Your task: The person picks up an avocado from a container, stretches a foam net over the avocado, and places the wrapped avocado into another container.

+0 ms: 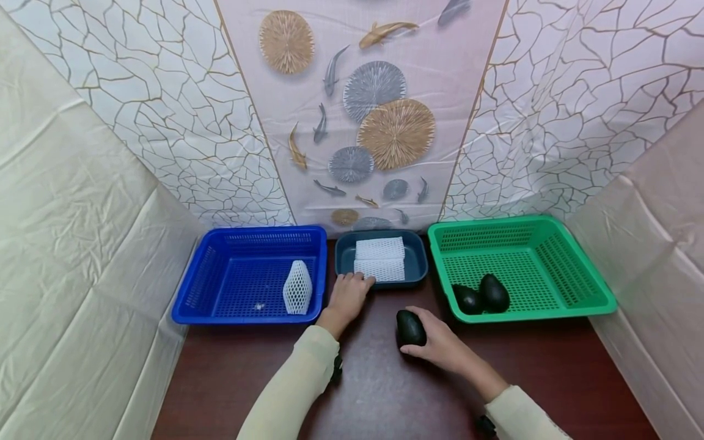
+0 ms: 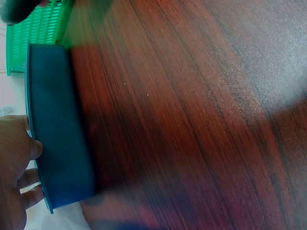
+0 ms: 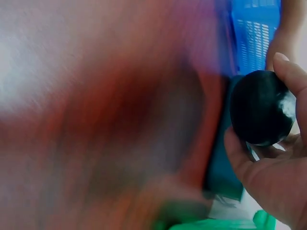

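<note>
My right hand [image 1: 440, 341] grips a dark green avocado [image 1: 410, 328] above the table, thumb and fingers around its sides; the right wrist view shows the same avocado [image 3: 261, 108] close up. My left hand [image 1: 349, 298] is at the near left rim of a small dark teal tray [image 1: 344, 247], its fingertips at the rim. In that tray lie two flat white foam net sleeves [image 1: 379, 248], one behind the other. From the left wrist view, the fingers [image 2: 34, 149] reach over the tray's edge, and no sleeve is seen between them.
A blue basket [image 1: 198, 275] on the left holds a bulging white foam net [image 1: 297, 288] and a small white scrap [image 1: 260, 306]. On the right, a green basket [image 1: 583, 278] holds two avocados [image 1: 494, 293] in its near left corner. Patterned cloth [image 1: 352, 195] hangs behind.
</note>
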Demonstrator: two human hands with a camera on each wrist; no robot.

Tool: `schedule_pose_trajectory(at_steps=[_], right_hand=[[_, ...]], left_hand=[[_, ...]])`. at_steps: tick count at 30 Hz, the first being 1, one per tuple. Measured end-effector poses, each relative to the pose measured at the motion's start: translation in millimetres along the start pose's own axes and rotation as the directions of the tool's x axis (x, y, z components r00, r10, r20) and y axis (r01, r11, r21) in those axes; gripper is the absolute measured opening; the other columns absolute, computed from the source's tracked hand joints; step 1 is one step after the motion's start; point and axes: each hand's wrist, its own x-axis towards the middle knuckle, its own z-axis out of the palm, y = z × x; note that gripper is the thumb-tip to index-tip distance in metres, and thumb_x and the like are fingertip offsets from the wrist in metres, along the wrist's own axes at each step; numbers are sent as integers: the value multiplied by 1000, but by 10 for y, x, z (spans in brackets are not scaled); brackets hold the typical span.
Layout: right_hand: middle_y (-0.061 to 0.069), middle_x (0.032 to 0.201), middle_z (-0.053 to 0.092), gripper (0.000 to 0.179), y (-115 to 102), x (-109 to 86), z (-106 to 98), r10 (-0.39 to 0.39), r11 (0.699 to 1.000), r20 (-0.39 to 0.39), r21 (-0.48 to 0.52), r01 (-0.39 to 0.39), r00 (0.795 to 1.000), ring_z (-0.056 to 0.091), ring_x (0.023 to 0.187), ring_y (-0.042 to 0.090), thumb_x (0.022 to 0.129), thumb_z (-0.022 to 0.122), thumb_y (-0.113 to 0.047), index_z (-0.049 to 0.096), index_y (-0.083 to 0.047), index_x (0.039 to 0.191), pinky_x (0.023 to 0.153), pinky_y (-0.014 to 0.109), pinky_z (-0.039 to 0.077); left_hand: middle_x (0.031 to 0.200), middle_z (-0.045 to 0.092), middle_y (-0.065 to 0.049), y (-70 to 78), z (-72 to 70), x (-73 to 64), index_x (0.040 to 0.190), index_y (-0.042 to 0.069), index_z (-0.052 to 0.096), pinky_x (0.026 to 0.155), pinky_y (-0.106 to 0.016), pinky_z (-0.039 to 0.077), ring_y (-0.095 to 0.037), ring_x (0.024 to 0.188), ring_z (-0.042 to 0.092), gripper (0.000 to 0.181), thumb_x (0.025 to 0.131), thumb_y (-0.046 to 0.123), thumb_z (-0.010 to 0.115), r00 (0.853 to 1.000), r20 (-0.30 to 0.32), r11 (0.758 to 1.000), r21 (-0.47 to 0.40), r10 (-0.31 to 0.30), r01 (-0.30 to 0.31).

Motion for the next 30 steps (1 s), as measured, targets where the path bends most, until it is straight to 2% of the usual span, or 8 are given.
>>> schedule_pose_trajectory(at_steps=[11, 20, 30], right_hand=[[19, 138, 57, 84, 65, -70, 253, 61, 998, -74, -13, -62, 995, 60, 121, 29, 81, 89, -34, 48, 0, 146, 97, 47, 52], [19, 131, 59, 85, 40, -94, 427, 136, 991, -91, 3, -136, 986, 62, 110, 26, 79, 90, -37, 50, 2, 144, 89, 42, 53], [19, 122, 62, 81, -1, -128, 555, 138, 989, -131, -27, -143, 982, 60, 108, 28, 77, 91, -33, 54, 4, 138, 89, 45, 51]], left_hand=[[115, 73, -5, 1, -3, -5, 129, 25, 69, 84, -43, 55, -25, 100, 68, 29, 103, 14, 61, 1000, -6, 1000, 0, -3, 3], [113, 73, -6, 7, 5, -3, 127, 25, 70, 83, -44, 55, -26, 99, 69, 29, 102, 13, 62, 1000, -13, 1000, -6, -1, 1], [111, 73, -6, 9, -14, -9, 127, 24, 70, 81, -43, 55, -26, 97, 68, 30, 101, 11, 63, 1000, -19, 1000, -1, 7, -7]])
